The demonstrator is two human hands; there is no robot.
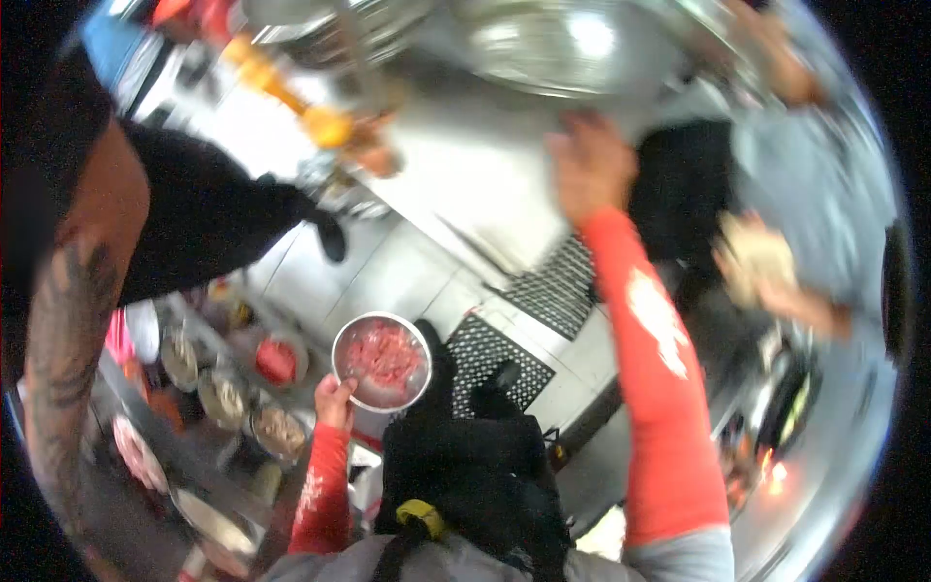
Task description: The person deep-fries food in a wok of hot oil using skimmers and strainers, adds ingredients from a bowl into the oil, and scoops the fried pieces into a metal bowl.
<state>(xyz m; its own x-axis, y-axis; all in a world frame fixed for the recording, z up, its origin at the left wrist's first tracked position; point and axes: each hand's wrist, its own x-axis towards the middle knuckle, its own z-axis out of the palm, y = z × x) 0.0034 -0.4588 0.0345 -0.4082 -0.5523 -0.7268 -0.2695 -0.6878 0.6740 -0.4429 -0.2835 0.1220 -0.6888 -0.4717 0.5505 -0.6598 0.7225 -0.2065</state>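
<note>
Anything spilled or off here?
Nothing clearly stands out: the red pieces sit inside the metal bowl in the left hand, and no spill shows on the visible floor tiles. Blur hides finer detail.

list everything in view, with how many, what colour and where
metal bowl: one, silver, over the floor
raw meat pieces: several, pinkish red, in that bowl
large metal bowl: one, silver, top centre
counter: one, pale, upper centre
blurred items: several, orange, counter's left end
food containers: several, mixed colours, lower left
perforated mats: two, black, on the floor
floor tiles: several, light grey, centre
co-worker with tattooed arm: one, black clothing, far left
co-worker in short sleeves: one, grey-blue clothing, right
left hand: one, red sleeve, gripping the silver bowl's rim
right hand: one, red sleeve, over the counter, blurred
</note>
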